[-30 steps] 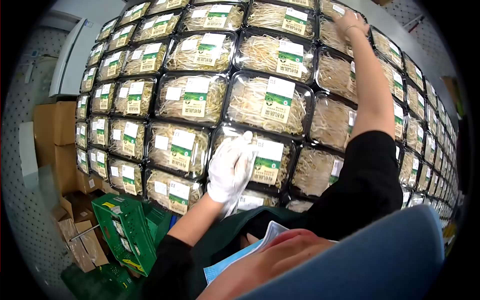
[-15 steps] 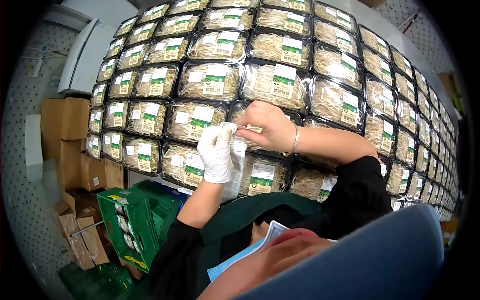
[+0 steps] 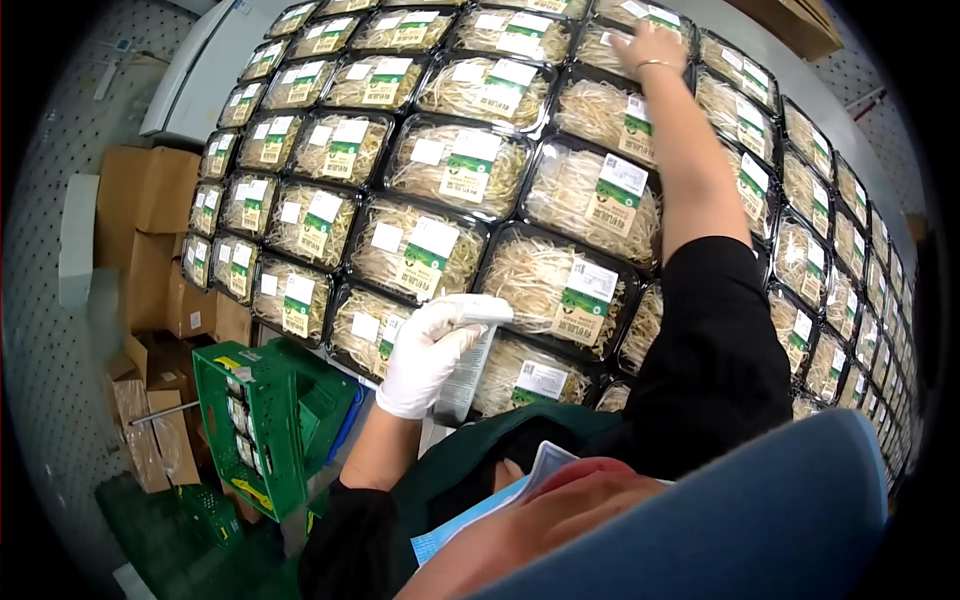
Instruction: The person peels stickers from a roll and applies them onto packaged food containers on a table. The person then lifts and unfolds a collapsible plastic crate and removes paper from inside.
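Note:
My left hand [image 3: 425, 355], in a white glove, is closed around a strip of labels [image 3: 463, 378]. The strip's upper end bends over the fingers and its lower part hangs down by the apron. My bare right hand [image 3: 652, 48], with a bangle at the wrist, reaches to the far rows and touches the top of a bean sprout pack [image 3: 592, 48]; its fingers look apart, partly hidden by the hand. Just beyond my left hand lies another bean sprout pack [image 3: 540, 285], a black tray under clear film with a green-and-cream label.
Rows of similar packs cover the table [image 3: 740, 28]; many on the left carry an extra small white label [image 3: 428, 151]. Green crates [image 3: 205, 400] stand at the lower left, beside cardboard boxes [image 3: 165, 190]. A white appliance [image 3: 205, 75] is at the back left.
My right hand has left the label strip by my left hand and stretched out to a far pack. The left hand keeps the strip and sits slightly lower; the view has shifted.

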{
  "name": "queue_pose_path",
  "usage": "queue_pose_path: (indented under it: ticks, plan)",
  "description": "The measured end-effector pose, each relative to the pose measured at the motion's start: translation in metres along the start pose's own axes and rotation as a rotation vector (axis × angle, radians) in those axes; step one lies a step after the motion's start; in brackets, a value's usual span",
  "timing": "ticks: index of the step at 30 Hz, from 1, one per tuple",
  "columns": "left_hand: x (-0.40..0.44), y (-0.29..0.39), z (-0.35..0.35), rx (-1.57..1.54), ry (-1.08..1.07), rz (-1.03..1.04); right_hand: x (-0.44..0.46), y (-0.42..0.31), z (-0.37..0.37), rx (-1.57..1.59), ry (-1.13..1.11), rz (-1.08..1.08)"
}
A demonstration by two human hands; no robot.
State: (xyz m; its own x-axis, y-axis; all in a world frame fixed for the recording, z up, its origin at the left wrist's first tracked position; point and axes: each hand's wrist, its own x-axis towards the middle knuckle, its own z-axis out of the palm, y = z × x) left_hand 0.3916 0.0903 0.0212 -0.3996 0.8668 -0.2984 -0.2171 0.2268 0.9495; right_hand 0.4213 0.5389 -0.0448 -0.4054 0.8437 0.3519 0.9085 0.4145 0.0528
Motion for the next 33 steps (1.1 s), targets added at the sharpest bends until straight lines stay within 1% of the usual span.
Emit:
queue_pose_path:
  ticks: [1, 2, 3, 4, 5, 6, 7, 8, 9, 10, 11, 13, 14, 15, 16, 17, 18, 19, 20, 21, 22, 23, 24, 25, 26, 27, 28, 29, 31, 33]
  plan:
    - [-0.001, 0.0, -0.003, -0.188, -0.055, -0.146, -0.013, 0.006, -0.012, -0.038, 0.098, 0.03]
    - [0.001, 0.005, -0.001, -0.215, -0.072, -0.093, -0.022, 0.005, -0.021, -0.044, 0.097, 0.029]
    - [0.007, 0.007, 0.003, -0.261, -0.089, 0.002, -0.032, 0.001, -0.03, 0.275, -0.172, 0.063]
    - [0.008, 0.014, 0.016, -0.312, -0.018, 0.037, -0.045, -0.003, -0.042, 0.594, -0.438, 0.101]
    - [0.008, 0.021, 0.027, -0.362, 0.051, 0.074, -0.09, -0.008, -0.059, 0.898, -0.473, -0.152]
    - [0.01, 0.021, 0.029, -0.366, 0.039, 0.076, -0.132, -0.011, -0.083, 1.245, -0.728, -0.332]
    - [0.013, 0.019, 0.032, -0.308, -0.001, 0.048, -0.177, -0.011, -0.124, 1.274, -0.717, -0.485]
    - [0.013, 0.016, 0.036, -0.25, -0.041, 0.016, -0.204, -0.01, -0.149, 1.259, -0.729, -0.731]
    - [0.012, 0.013, 0.042, -0.251, -0.054, 0.007, -0.228, -0.005, -0.169, 1.282, -0.817, -0.755]
    - [0.01, 0.011, 0.047, -0.246, -0.025, 0.056, -0.245, -0.003, -0.175, 1.264, -0.709, -0.778]
    - [0.007, 0.009, 0.053, -0.238, 0.0, 0.107, -0.255, -0.001, -0.179, 1.132, -0.391, -0.822]
    - [0.001, -0.004, 0.066, -0.293, 0.162, 0.161, -0.265, 0.004, -0.175, 1.254, -0.137, -0.787]
    - [0.001, -0.013, 0.065, -0.282, 0.174, 0.203, -0.27, 0.008, -0.176, 1.247, -0.125, -0.768]
    - [0.002, -0.011, 0.069, -0.273, 0.19, 0.246, -0.274, 0.012, -0.178, 1.355, -0.223, -0.708]
    - [0.002, -0.01, 0.078, -0.232, 0.262, 0.237, -0.277, 0.016, -0.179, 1.462, -0.325, -0.649]
    - [0.002, -0.006, 0.085, -0.229, 0.253, 0.238, -0.272, 0.023, -0.177, 1.407, -0.314, -0.625]
    - [0.004, -0.001, 0.091, -0.229, 0.172, 0.158, -0.259, 0.032, -0.173, 1.356, -0.305, -0.604]
    - [0.005, 0.006, 0.095, -0.229, 0.096, 0.076, -0.237, 0.043, -0.17, 1.135, -0.222, -0.495]
    - [-0.002, 0.014, 0.097, -0.188, 0.105, 0.045, -0.198, 0.056, -0.173, 1.02, -0.371, -0.168]
    - [-0.004, 0.005, 0.091, -0.19, 0.11, 0.043, -0.156, 0.079, -0.137, 0.889, -0.026, -0.18]
    - [-0.004, -0.008, 0.078, -0.208, 0.123, 0.059, -0.109, 0.103, -0.113, 0.662, -0.062, -0.035]
    - [-0.005, -0.015, 0.068, -0.224, 0.135, 0.079, -0.075, 0.128, -0.089, 0.438, -0.025, -0.048]
    - [-0.008, -0.014, 0.063, -0.039, 0.206, 0.076, -0.04, 0.161, -0.032, 0.341, 0.007, -0.029]
    - [-0.012, -0.016, 0.058, 0.091, 0.234, 0.092, -0.019, 0.179, 0.015, 0.245, 0.041, -0.012]
    - [-0.014, -0.018, 0.051, 0.147, 0.149, 0.18, -0.015, 0.176, 0.02, 0.254, 0.043, -0.024]
    - [-0.017, -0.019, 0.043, 0.205, 0.065, 0.264, -0.017, 0.171, 0.022, 0.149, -0.042, -0.023]
    - [-0.023, -0.024, 0.035, 0.141, 0.068, 0.176, -0.021, 0.163, 0.02, 0.043, -0.126, -0.022]
    - [-0.031, -0.027, 0.027, -0.033, 0.029, 0.055, -0.028, 0.158, 0.013, 0.052, -0.126, -0.033]
    - [-0.04, -0.017, 0.022, -0.091, 0.003, -0.094, -0.045, 0.15, -0.011, -0.076, -0.196, 0.154]
    - [-0.041, -0.004, 0.04, -0.304, 0.075, 0.091, -0.051, 0.159, -0.005, -0.133, -0.053, 0.34]
